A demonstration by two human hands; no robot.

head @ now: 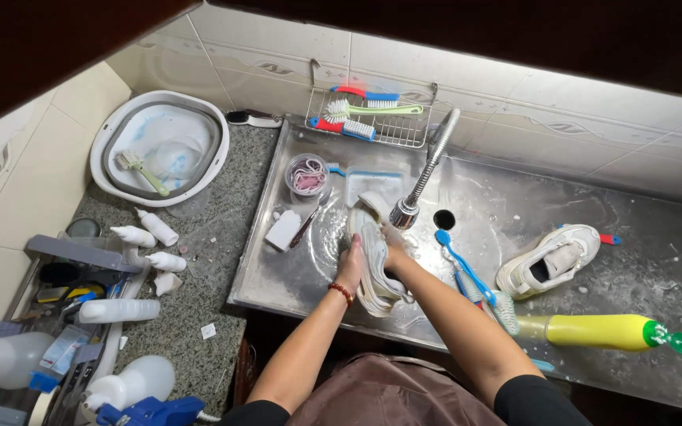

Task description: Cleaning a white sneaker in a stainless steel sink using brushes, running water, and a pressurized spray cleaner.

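your left hand (350, 264) and right hand (392, 251) both clasp a white shoe (372, 260) at the sink's (483, 197) centre, under the faucet (428, 170). at three o'clock lie a blue brush (467, 272), a second shoe (550, 259) and a yellow bottle (597, 331). your right fingers are hidden behind the shoe. wet steel basin, speckled granite counter (215, 260) at nine o'clock, tiled wall behind.

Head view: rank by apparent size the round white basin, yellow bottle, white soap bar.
1. round white basin, clearly largest.
2. yellow bottle, long but far narrower.
3. white soap bar, smallest.
Gaps are wide, so nearness to the camera should not change the order.
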